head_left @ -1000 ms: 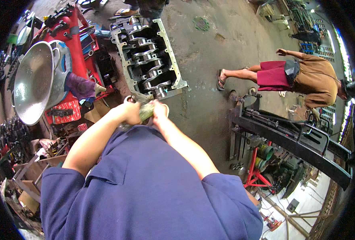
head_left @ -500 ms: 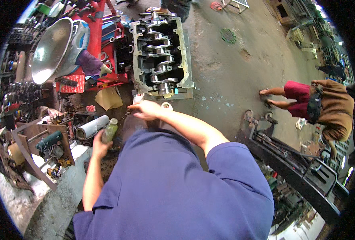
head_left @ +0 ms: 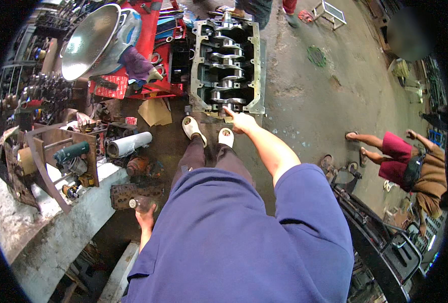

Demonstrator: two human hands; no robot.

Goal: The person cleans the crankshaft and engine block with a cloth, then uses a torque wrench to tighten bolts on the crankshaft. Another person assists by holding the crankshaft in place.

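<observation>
- Near left, fingers wrapped around a bottle (head_left: 142, 203): left hand (head_left: 145, 216), clamped on its body, with the pale cap tilted toward the far left.
- Just beyond the bottle, a flat rusty metal slab (head_left: 135, 194) with holes; to its left, a concrete ledge (head_left: 77, 217) with a white cylinder (head_left: 130, 145) near its far edge.
- Near right, a black metal frame (head_left: 378, 260) slanting across that side.
- Farther ahead, pale clogs (head_left: 226, 139) on the floor, close to the near end of the engine block (head_left: 256, 68).
- At that same end, right hand (head_left: 242, 122), index finger stretched toward the near end of the crankshaft (head_left: 229, 59) lying in the block; cannot tell whether touching, nor how tightly the other fingers curl.
- Close along the block's left side, a red cart (head_left: 158, 90) with tools, purple cloth (head_left: 137, 64) and a large metal bowl (head_left: 90, 43) beside them.
- Well to the right, a person in a brown shirt (head_left: 431, 174).
- At the block's far end, someone's dark-clad leg (head_left: 256, 11); farther right, a small stool (head_left: 330, 14).
</observation>
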